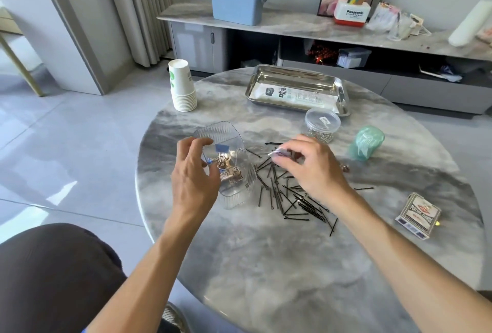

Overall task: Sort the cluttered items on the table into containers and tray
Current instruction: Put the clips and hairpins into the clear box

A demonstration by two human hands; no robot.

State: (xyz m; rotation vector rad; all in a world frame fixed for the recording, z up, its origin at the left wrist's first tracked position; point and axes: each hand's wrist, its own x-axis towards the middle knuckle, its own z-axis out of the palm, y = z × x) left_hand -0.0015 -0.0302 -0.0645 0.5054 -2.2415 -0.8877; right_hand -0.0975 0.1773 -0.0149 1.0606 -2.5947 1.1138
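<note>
Over hairpins (290, 194), right hand (308, 167), perhaps pinching.

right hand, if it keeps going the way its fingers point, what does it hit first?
Probably the clear plastic container. The right hand, pinching a small pale item, points left across the table over the hairpins, and the container is next in that line. Height over the rim is unclear.
</note>
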